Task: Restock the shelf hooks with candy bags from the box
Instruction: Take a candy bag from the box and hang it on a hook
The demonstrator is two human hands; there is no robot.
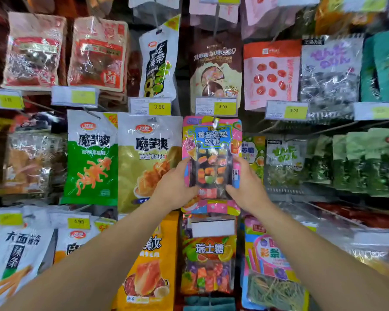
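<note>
A pink and blue candy bag (212, 153) with a dark window of small sushi-shaped sweets hangs upright in the middle row of the shelf, its top hole at a metal hook (215, 122). My left hand (175, 187) grips the bag's lower left edge. On the opposite side my right hand (245, 187) grips its lower right edge. Whether the bag's hole sits fully on the hook I cannot tell. The box is not in view.
A yellow snack bag (148, 162) hangs just left of the candy bag, a green one (92, 158) further left. Fruit candy bags (208, 257) hang directly below. Yellow price tags (222, 107) sit above on hook ends. Green seaweed packs (357, 160) fill the right.
</note>
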